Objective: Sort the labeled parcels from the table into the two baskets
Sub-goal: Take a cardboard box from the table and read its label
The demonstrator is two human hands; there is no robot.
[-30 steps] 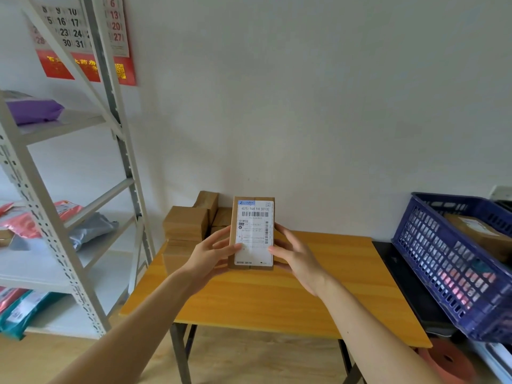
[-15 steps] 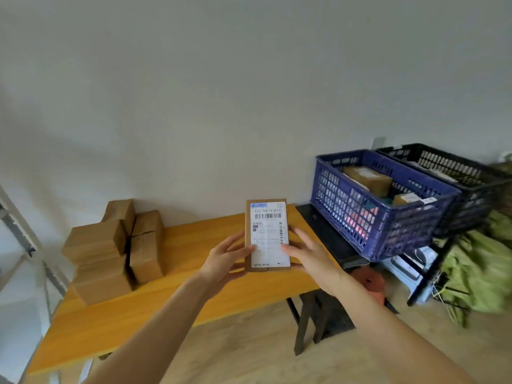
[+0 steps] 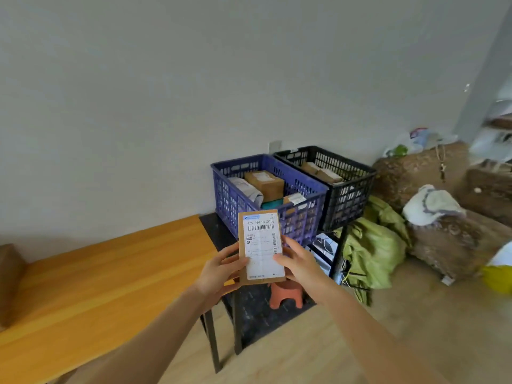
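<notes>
I hold the box (image 3: pixel 261 246) up near the blue basket (image 3: pixel 230 198), fingers of my left hand (image 3: pixel 221 268) and right hand (image 3: pixel 300 263) curled round its sides, label (image 3: pixel 263 256) facing me so I can read it.

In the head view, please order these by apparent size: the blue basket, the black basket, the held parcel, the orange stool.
1. blue basket and black basket: about alike, and the blue one is nearer, so unranked.
2. parcel, enlarged by being nearest the camera.
3. orange stool, partly hidden behind the parcel.
</notes>
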